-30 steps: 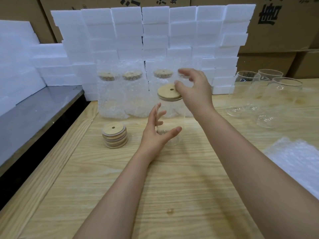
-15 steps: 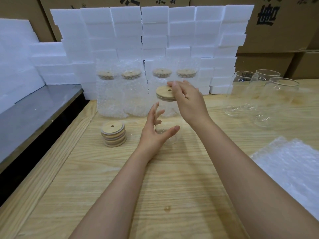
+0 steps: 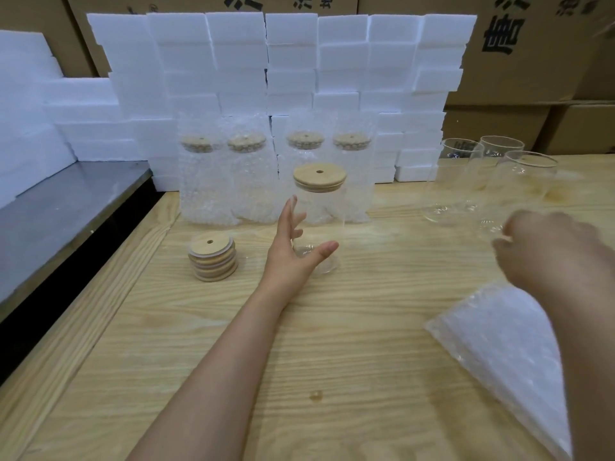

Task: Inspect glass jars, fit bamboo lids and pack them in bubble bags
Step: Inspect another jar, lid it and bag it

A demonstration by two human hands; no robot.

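Head: jar (image 3: 324,211) well inside table edge (image 3: 100,304)

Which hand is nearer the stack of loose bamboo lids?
Left. The left hand is just right of the lid stack, touching the lidded jar. The right hand is far off to the right, by the bubble bags.
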